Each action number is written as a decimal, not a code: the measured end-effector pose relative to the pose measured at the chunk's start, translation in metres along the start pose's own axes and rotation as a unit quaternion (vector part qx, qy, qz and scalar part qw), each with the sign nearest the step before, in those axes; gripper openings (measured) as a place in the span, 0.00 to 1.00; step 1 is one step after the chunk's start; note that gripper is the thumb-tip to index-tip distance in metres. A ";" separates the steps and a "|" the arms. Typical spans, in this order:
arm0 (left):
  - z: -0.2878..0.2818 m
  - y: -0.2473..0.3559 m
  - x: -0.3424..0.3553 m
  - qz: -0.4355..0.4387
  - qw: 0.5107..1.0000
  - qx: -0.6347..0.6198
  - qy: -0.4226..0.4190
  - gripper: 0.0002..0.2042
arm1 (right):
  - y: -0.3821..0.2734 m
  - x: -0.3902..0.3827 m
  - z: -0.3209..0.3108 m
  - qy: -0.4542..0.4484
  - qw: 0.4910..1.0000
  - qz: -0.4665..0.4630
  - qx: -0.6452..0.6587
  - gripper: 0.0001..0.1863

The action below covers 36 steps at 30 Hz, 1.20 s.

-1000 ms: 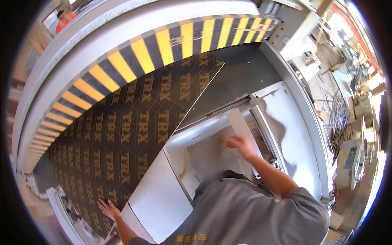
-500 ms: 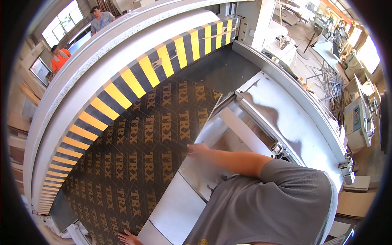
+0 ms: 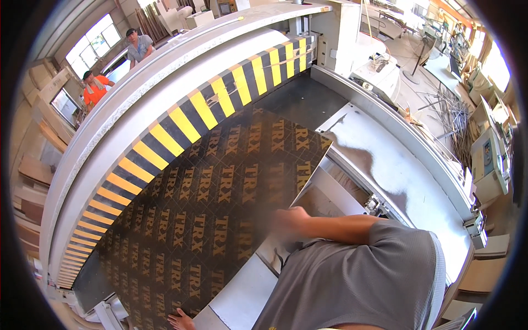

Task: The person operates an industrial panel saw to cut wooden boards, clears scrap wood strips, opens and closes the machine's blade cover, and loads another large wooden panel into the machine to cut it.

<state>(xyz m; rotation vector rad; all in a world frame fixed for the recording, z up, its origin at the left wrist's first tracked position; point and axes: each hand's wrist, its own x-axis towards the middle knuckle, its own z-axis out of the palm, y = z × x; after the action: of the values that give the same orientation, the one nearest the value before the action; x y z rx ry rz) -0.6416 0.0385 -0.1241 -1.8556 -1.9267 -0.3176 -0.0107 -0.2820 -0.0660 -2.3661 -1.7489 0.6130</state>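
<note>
A large dark board (image 3: 187,236) with a repeated gold print lies flat on the machine bed, its far edge under the black-and-yellow striped beam (image 3: 201,110). My left hand (image 3: 181,320) rests on the board near its near edge at the bottom of the view. Its fingers are spread, with nothing held. By the board's near edge, further to the right, is my right hand (image 3: 294,219). Motion smears its fingers, so whether they grip the edge or merely touch it does not show.
A light metal ledge (image 3: 242,294) runs between the board and my body. To the right is a bare metal bed plate (image 3: 396,165) with a side rail. Two people, one in orange (image 3: 96,91) and one in grey (image 3: 140,48), stand behind the machine.
The board has slid toward me and to the right, its right corner now further out from the striped beam. My right hand has moved right and nearer my body. My left hand stays on the board.
</note>
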 end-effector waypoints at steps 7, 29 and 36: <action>-0.030 0.038 -0.098 0.048 0.996 -0.020 -0.074 0.49 | 0.112 -0.093 -0.048 -0.125 0.750 0.280 0.586 0.25; -0.221 0.445 -0.136 0.532 0.781 -0.212 -0.251 0.49 | 0.253 -0.052 -0.072 0.243 0.905 0.343 -0.069 0.43; -0.218 0.501 -0.123 0.561 0.767 -0.241 -0.195 0.47 | 0.296 -0.057 -0.090 0.258 0.904 0.340 -0.012 0.43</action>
<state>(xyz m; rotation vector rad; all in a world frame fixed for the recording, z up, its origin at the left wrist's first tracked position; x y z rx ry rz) -0.1126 -0.1347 -0.0591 -3.2183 -0.5680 -0.0030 0.2730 -0.4175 -0.0717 -2.7874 -0.7060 -0.0070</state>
